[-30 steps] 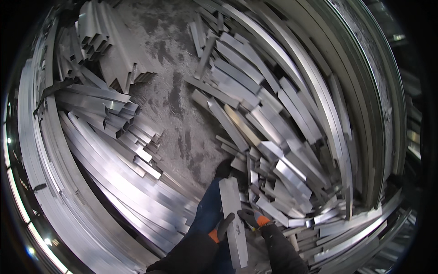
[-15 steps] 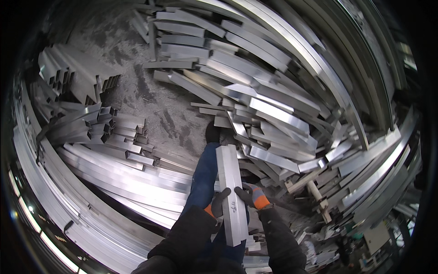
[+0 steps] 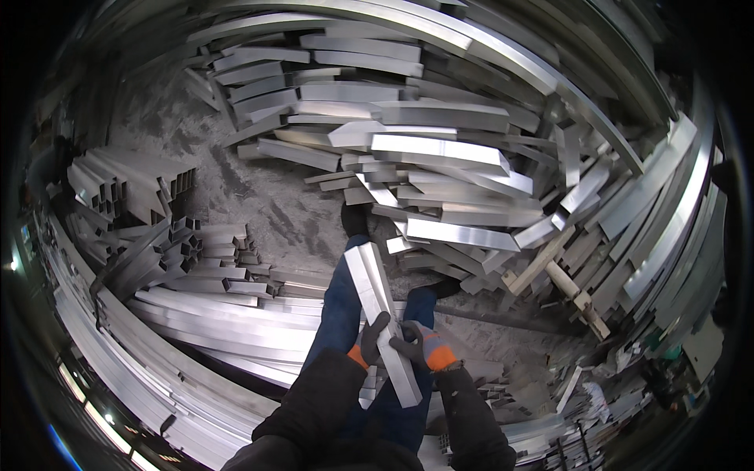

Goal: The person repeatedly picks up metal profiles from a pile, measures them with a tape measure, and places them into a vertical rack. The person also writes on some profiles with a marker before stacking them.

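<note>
A short silver-grey metal profile (image 3: 366, 275) with a lengthwise ridge is held in front of my body, its far end leaning to the left. My left hand (image 3: 372, 339), in a dark glove with an orange cuff, grips its left side, with fingers over the top face. On the other side my right hand (image 3: 421, 345), gloved in grey and orange, closes on the right edge near the lower half. Both hands hold the same piece, above my legs in blue trousers. The undersides of the fingers are hidden by the profile.
A loose heap of cut metal profiles (image 3: 440, 149) spreads ahead and to the right. Hollow profiles (image 3: 133, 180) are stacked at the left, above long bright bars (image 3: 228, 326). Grey, stained floor (image 3: 267, 212) lies between. A wooden piece (image 3: 573, 294) stands out at the right.
The profile has tilted, its far end swinging left, and turned so its dark mark no longer shows. Both hands keep hold of it. The view has swung to the right.
</note>
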Tool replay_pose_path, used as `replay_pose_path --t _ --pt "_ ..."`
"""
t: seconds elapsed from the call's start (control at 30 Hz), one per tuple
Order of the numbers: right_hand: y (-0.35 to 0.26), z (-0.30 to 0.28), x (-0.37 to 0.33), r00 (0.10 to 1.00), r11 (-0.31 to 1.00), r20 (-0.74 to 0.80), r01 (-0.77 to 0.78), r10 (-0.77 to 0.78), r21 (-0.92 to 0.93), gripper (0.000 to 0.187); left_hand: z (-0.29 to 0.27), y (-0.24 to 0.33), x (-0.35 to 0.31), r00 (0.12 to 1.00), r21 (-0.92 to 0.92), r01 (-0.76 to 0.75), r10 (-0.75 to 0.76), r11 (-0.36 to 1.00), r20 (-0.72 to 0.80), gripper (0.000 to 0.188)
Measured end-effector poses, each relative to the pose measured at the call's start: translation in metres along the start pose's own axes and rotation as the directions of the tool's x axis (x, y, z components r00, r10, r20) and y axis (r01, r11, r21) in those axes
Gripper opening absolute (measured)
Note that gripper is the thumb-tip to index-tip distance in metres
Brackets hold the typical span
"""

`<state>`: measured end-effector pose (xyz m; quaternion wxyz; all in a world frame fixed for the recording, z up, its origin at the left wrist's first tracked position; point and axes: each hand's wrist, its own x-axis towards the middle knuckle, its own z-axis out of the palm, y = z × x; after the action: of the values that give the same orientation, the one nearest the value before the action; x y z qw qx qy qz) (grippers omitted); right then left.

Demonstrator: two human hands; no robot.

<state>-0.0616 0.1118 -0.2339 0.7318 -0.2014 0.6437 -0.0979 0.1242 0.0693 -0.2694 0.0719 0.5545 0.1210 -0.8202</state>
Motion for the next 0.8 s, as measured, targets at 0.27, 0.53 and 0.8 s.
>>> replay_pose_path --t 0.27,0.53,0.8 --pt "0.027 0.022 -0.023 0.953 0.988 0.261 -0.142 0.154 -0.065 0.096 0.01 -0.012 -0.004 0.997 0.127 -0.072 0.072 0.989 -0.001 0.051" --pt "0.057 0.032 -0.03 0.978 0.995 0.19 -0.093 0.087 0.021 0.09 0.008 -0.026 0.0 0.996 0.258 -0.078 0.085 0.963 -0.015 0.065" --pt "0.072 0.041 -0.029 0.979 0.993 0.189 -0.089 0.074 0.073 0.095 0.009 -0.03 -0.001 0.995 0.308 -0.08 0.093 0.948 -0.029 0.067"
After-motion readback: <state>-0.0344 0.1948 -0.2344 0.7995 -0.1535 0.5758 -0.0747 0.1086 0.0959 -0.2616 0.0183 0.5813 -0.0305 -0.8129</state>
